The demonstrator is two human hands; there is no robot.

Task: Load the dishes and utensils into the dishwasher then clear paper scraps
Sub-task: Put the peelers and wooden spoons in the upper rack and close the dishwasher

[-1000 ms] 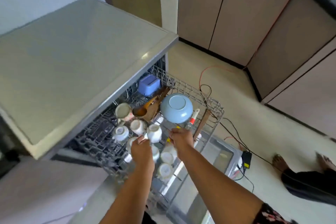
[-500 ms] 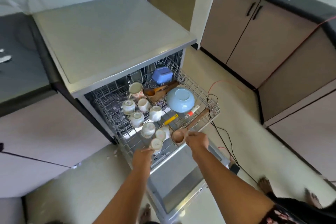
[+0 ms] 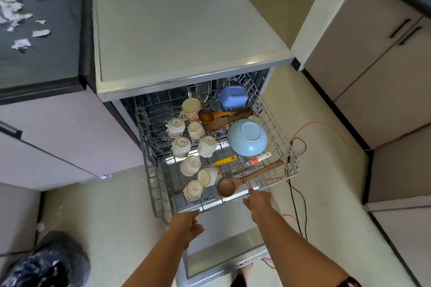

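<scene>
Over on the far left, white paper scraps [image 3: 22, 14] lie spread out on the dark counter [image 3: 58, 53]. Down below them, a black bag [image 3: 49, 261] sits on the floor [image 3: 105, 216].

Next comes the dishwasher [image 3: 186, 30]. Its door [image 3: 224, 247] is folded down and its wire rack [image 3: 277, 137] is pulled out. On the left side of the rack, small white cups [image 3: 181, 147] stand upside down, going from back to front. A flowery mug [image 3: 191, 106] lies tipped behind them.

The left hand [image 3: 189, 223] is just below the front edge of the rack. Its fingers [image 3: 198, 228] are loosely bent and hold nothing.

At the back of the rack are a blue box [image 3: 233, 98] and some brown wooden spoons [image 3: 224, 116]. A light blue bowl [image 3: 247, 137] sits upside down in front of them. Near the bowl lie a tool with a yellow handle [image 3: 225, 161] and a tool with a red and white handle [image 3: 260, 158]. A wooden ladle [image 3: 227, 187] lies along the front of the rack, with its round end by the cups.

The right hand [image 3: 258, 200] is just in front of the ladle. Its fingers [image 3: 250, 193] are straight and close together, and they hold nothing. I cannot tell if they touch the rack.

On the right, orange and black wires [image 3: 300, 193] run over the floor, and cupboards [image 3: 373, 65] stand along the wall.
</scene>
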